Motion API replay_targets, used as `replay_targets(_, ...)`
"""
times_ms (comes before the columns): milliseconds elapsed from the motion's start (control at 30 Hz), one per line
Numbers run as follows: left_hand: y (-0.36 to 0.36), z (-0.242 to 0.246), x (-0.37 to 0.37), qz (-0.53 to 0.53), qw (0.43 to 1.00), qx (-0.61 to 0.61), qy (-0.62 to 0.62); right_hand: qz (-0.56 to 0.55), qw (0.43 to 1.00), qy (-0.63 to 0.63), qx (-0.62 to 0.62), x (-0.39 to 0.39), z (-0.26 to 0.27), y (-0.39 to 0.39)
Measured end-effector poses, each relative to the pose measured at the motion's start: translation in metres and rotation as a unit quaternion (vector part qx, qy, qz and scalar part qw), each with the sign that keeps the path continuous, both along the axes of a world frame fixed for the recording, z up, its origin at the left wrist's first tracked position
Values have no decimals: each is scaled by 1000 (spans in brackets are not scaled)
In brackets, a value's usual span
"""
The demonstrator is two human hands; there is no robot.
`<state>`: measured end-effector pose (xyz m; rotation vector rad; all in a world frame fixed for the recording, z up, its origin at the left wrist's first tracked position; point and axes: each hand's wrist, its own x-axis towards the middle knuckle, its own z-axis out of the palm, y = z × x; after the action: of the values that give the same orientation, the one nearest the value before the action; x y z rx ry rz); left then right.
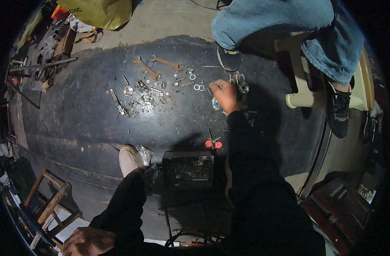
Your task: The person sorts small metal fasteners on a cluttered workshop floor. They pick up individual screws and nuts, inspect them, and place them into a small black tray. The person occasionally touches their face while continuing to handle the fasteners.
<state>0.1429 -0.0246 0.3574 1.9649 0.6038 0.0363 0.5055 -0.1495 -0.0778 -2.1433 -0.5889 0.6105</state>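
Observation:
My right hand (225,94) reaches over the dark mat (182,124), fingers curled; whether they hold something small cannot be told. Beside its fingertips lie pale ring washers (199,87) and thin screws. Under its wrist is a small blue and clear packet (216,104). My left hand (87,241) rests at the lower left by my dark-clothed leg, its fingers bent and partly hidden. Loose bolts, nuts and screws (147,96) are scattered mid-mat. Rusty open-end wrenches (147,68) lie above them. A dark box (188,153) of small hardware stands near me.
A person in jeans (271,19) sits opposite on a beige plastic stool (299,76), one dark shoe (228,58) on the mat. A clear plastic bag (145,155) lies beside a beige shoe (127,160). Wooden frame at lower left (51,204); brown case at lower right (338,208).

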Motion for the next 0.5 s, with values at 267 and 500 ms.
replay_targets(267,-2,-5,-7,18,999,21,-39,53,998,11,-16,-4,-7,0)
replay_targets(500,0,-2,-5,1,1000,15,-11,34,998,-41,-17,-1,-19,-5)
